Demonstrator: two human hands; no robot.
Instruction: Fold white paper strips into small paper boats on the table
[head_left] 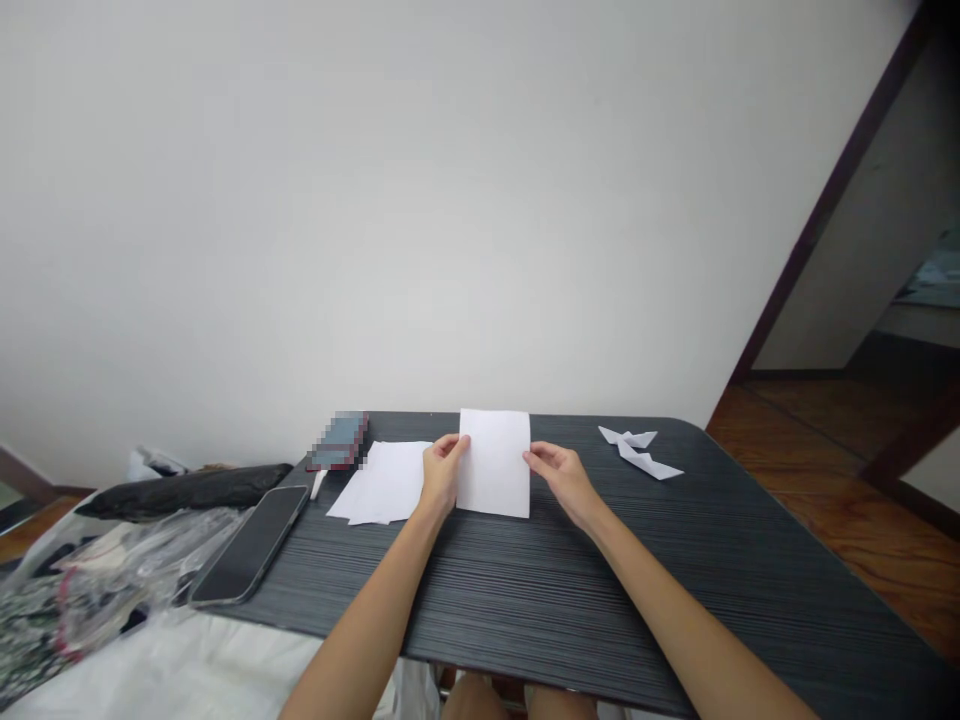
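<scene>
A white sheet of paper [495, 462] is held upright a little above the dark table [675, 570], near its far edge. My left hand [441, 474] pinches the sheet's left edge and my right hand [559, 478] pinches its right edge. A small stack of loose white sheets [384, 482] lies flat on the table just left of my left hand.
A folded white paper figure [639, 452] lies at the far right of the table. A dark phone [251, 543] rests at the left edge, with a small booklet [339, 442] behind it. Clear plastic bags [112, 580] and a black bundle [187, 490] lie left of the table.
</scene>
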